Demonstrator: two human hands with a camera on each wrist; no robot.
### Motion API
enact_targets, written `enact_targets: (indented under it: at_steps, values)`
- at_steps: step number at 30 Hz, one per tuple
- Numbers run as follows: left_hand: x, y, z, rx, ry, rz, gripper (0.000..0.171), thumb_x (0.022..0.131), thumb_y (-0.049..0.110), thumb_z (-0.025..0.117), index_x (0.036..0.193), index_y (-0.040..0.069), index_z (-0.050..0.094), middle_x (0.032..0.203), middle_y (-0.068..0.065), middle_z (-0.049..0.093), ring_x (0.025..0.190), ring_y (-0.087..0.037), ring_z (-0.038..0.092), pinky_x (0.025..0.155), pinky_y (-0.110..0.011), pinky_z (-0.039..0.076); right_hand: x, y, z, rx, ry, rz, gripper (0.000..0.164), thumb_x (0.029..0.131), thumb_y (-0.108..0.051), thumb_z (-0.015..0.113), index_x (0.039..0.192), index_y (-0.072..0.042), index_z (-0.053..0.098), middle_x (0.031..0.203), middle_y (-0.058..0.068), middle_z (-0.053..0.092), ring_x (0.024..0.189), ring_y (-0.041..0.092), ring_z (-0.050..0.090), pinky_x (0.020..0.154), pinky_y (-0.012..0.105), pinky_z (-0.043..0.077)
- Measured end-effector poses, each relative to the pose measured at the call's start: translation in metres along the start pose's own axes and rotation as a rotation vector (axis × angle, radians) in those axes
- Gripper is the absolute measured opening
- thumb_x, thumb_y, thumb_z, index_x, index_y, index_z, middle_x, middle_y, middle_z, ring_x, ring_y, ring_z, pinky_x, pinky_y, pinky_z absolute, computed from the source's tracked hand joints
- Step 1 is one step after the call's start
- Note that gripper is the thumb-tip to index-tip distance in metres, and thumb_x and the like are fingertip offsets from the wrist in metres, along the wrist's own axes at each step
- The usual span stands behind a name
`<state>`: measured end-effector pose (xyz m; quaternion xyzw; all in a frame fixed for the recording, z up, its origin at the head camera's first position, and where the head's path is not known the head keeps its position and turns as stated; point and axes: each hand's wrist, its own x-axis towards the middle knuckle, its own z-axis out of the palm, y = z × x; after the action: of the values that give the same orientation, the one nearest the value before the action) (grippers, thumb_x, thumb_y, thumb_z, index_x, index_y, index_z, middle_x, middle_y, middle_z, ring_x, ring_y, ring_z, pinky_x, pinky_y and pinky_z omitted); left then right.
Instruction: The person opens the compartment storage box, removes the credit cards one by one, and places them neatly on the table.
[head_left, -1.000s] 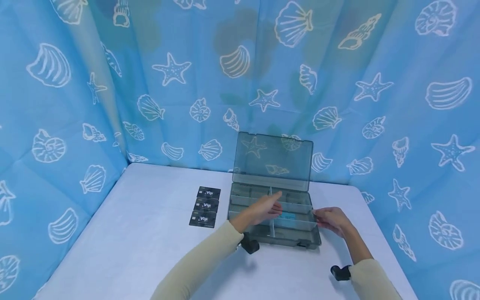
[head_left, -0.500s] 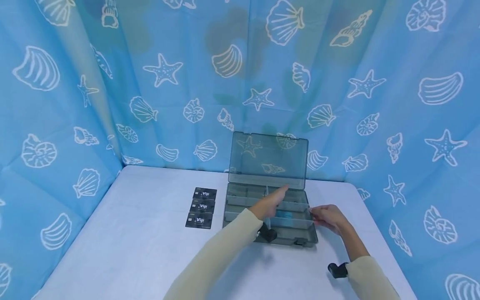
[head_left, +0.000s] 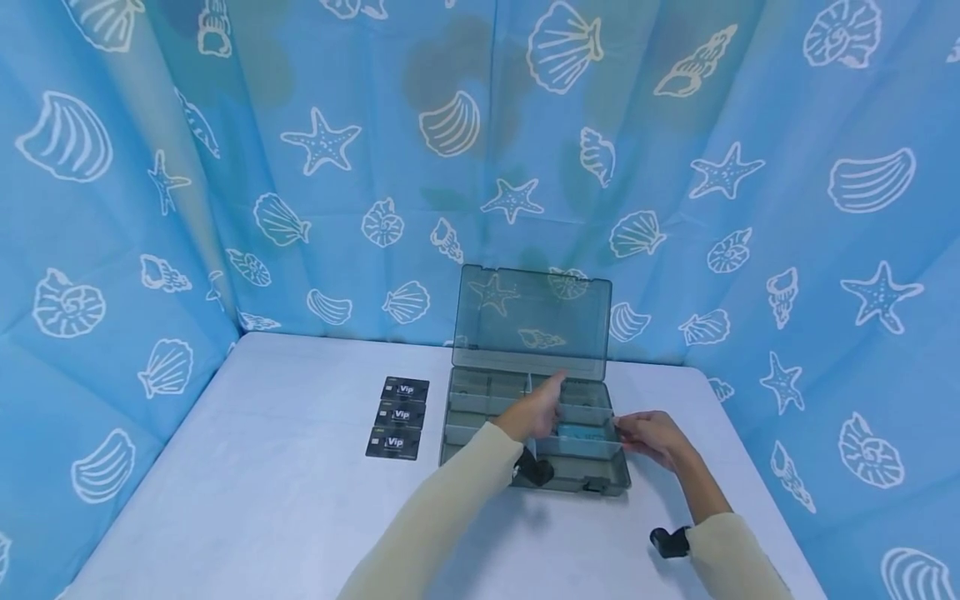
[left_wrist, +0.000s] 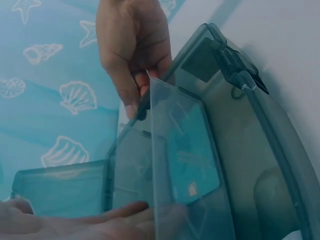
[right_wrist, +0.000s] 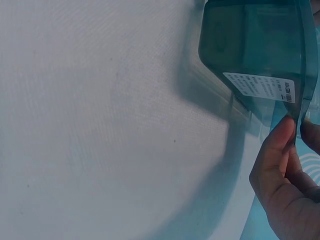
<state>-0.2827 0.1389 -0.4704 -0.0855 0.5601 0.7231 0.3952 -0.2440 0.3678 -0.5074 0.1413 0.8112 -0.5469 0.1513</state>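
Note:
A smoky translucent divided plastic box stands with its lid raised at the back. My left hand reaches over the dividers into its middle row. In the left wrist view, the left hand's fingers are stretched out beside a clear divider, with no object visible in them. A turquoise card lies in the middle compartment and shows through that divider. My right hand pinches the box's right rim between thumb and fingers, also seen in the right wrist view, near a white barcode label.
Left of the box, three black "Vip" cards lie in a column on the white tabletop. A blue shell-patterned curtain hangs behind and at both sides. The raised lid stands close to the curtain.
My left hand has moved right and farther over the box, its forearm now crossing the front edge. The right hand keeps its hold on the rim. The head view has shifted slightly.

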Motion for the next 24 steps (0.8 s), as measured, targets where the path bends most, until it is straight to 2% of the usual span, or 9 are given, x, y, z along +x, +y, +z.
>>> enact_targets:
  at_steps: [4,8,11,16,19,24]
  values:
    - [0.001,-0.003,-0.001,-0.083,-0.014,-0.002,0.090,0.100,0.057,0.034,0.147,-0.016,0.013,0.151,-0.037,0.019,0.140,-0.052,0.013,0.116,-0.054,0.014,-0.002,0.000,0.000,-0.009,0.003,-0.003,0.045,0.097,-0.022,0.061,0.124,0.014,0.053,0.099,0.016,0.060,0.081,0.020,0.063,0.075,0.032,0.057]
    - [0.004,-0.005,-0.002,-0.182,-0.017,0.002,0.097,0.097,0.062,0.038,0.146,-0.017,0.012,0.150,-0.038,0.018,0.141,-0.052,0.013,0.116,-0.054,0.016,-0.003,0.000,-0.002,-0.011,0.017,-0.001,0.045,0.097,-0.023,0.061,0.123,0.013,0.054,0.100,0.016,0.061,0.081,0.021,0.064,0.075,0.032,0.057]
    - [0.007,-0.007,-0.002,-0.227,0.002,0.011,0.097,0.096,0.063,0.041,0.148,-0.014,0.013,0.148,-0.039,0.023,0.139,-0.052,0.017,0.115,-0.054,0.020,-0.002,0.001,-0.002,0.003,0.026,0.013,0.045,0.096,-0.022,0.062,0.122,0.013,0.054,0.099,0.016,0.062,0.081,0.021,0.065,0.075,0.032,0.057]
    - [0.012,-0.011,0.000,-0.205,0.058,0.048,0.081,0.100,0.053,0.040,0.153,-0.003,0.014,0.141,-0.038,0.036,0.135,-0.052,0.027,0.112,-0.055,0.027,0.000,0.003,-0.002,0.001,0.045,0.024,0.044,0.096,-0.021,0.063,0.123,0.013,0.055,0.100,0.016,0.063,0.080,0.020,0.066,0.075,0.032,0.058]
    - [0.013,-0.011,0.001,-0.191,0.074,0.073,0.074,0.102,0.047,0.038,0.154,0.001,0.014,0.139,-0.037,0.039,0.135,-0.052,0.029,0.112,-0.055,0.028,0.000,0.002,-0.001,0.008,0.052,0.018,0.043,0.096,-0.021,0.062,0.123,0.012,0.055,0.099,0.016,0.062,0.080,0.019,0.066,0.073,0.030,0.058]
    - [0.007,-0.011,0.004,-0.161,0.100,0.102,0.066,0.104,0.042,0.036,0.154,0.004,0.018,0.138,-0.034,0.042,0.140,-0.050,0.019,0.115,-0.058,0.013,0.001,0.002,0.002,0.019,0.045,0.010,0.043,0.096,-0.021,0.062,0.123,0.012,0.055,0.099,0.016,0.061,0.079,0.019,0.065,0.073,0.029,0.057]
